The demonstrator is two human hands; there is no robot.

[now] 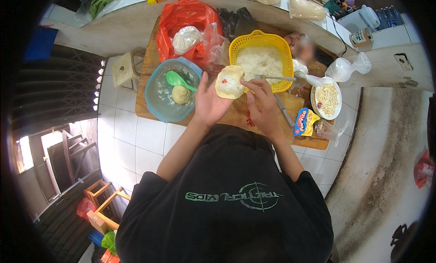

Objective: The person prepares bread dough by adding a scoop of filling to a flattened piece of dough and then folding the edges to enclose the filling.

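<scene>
My left hand (210, 101) holds up a flat round of pale dough (230, 82) with a little white and red filling in its middle. My right hand (262, 101) pinches the round's right edge with its fingertips. Both hands hover over a wooden board (145, 68) that lies on the tiled floor. Just behind the dough stands a yellow basket (236, 44) full of white grated filling, with a metal spoon (275, 78) resting on its rim. To the left a blue bowl (156, 104) holds a ball of dough (181, 94) and a green spoon (178, 80).
A red plastic bag (181, 15) with a white knotted bag (186, 39) lies at the board's back. A white plate of pale bits (328, 99), a yellow and blue packet (305, 122) and clear bags (347, 68) sit to the right. A small stool (123, 70) stands left.
</scene>
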